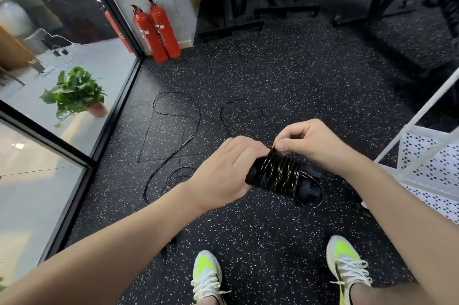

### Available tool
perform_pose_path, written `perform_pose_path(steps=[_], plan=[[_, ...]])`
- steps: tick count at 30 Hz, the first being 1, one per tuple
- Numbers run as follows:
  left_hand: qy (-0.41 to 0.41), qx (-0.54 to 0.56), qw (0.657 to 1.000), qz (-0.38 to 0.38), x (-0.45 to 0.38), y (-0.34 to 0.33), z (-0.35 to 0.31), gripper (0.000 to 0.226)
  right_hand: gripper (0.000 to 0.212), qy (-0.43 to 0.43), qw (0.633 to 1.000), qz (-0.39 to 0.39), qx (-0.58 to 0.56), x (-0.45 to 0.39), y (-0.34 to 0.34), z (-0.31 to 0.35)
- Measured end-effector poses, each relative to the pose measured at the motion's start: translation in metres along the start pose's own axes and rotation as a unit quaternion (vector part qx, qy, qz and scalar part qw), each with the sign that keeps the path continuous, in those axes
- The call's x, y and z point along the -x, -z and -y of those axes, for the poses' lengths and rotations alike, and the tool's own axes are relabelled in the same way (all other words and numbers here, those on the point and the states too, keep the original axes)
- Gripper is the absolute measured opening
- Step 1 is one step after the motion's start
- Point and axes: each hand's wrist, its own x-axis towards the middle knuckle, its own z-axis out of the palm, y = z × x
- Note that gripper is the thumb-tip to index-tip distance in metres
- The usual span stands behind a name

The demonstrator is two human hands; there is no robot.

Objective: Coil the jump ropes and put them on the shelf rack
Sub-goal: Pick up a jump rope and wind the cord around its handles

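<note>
Right now the left hand (223, 173) is wrapped around one end of the coiled jump rope (275, 175), a tight black bundle wound over its handles, while the right hand (310, 143) pinches the cord at the top of the bundle between thumb and forefinger. By my judgement the step is finishing off the wrap: the free end wants tucking under a snug turn, with the left grip kept firm so the windings do not slacken, and the small loop hanging below the bundle on its right side drawn in before it goes anywhere. Below, the person's feet in white and yellow shoes (207, 277) stand on the speckled floor (273, 81). Just to the right is the white shelf rack (427, 155), near enough for an easy placement. Further out, a second rope (173, 130) lies loose in wandering loops on the floor, not yet coiled, and could catch a foot. Beyond it, two red fire extinguishers (156, 31) stand by the glass partition, and a potted plant (77, 96) sits behind the glass.
</note>
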Motion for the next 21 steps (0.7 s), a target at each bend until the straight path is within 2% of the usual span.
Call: perform_pose_path(steps=[2, 6, 8, 9, 10, 11, 14, 17, 20, 21], plan=[[0.027, 0.040, 0.999, -0.023, 0.002, -0.001, -0.003, 0.049, 0.014, -0.038, 0.997, 0.005, -0.060, 0.004, -0.010, -0.005], [0.096, 0.102, 0.987, -0.074, 0.008, -0.012, -0.011, 0.059, 0.024, -0.110, 0.983, 0.021, -0.148, 0.006, -0.032, -0.026], [0.171, 0.108, 0.976, -0.081, 0.013, -0.021, -0.017, 0.062, 0.037, -0.121, 0.976, 0.023, -0.180, 0.007, -0.043, -0.026], [0.223, 0.119, 0.964, -0.080, 0.015, -0.024, -0.022, 0.063, 0.035, -0.127, 0.976, 0.005, -0.176, 0.008, -0.049, -0.023], [0.278, 0.133, 0.948, -0.077, 0.014, -0.025, -0.027, 0.063, 0.026, -0.136, 0.978, -0.032, -0.158, 0.008, -0.053, -0.030], [0.331, 0.145, 0.930, -0.071, 0.011, -0.027, -0.031, 0.060, 0.025, -0.155, 0.975, -0.065, -0.142, 0.013, -0.054, -0.033], [0.456, 0.158, 0.873, -0.070, 0.002, -0.033, -0.034, 0.049, 0.034, -0.174, 0.982, -0.069, 0.005, 0.014, -0.065, -0.043], [0.491, 0.113, 0.858, -0.098, -0.003, -0.038, -0.031, 0.036, 0.031, -0.182, 0.979, -0.013, 0.088, 0.012, -0.078, -0.048], [0.491, 0.068, 0.858, -0.135, -0.003, -0.038, -0.025, 0.026, 0.011, -0.162, 0.962, 0.067, 0.210, 0.020, -0.092, -0.038], [0.493, 0.055, 0.858, -0.135, -0.003, -0.039, -0.023, 0.025, 0.016, -0.158, 0.956, 0.085, 0.232, 0.023, -0.095, -0.035]])
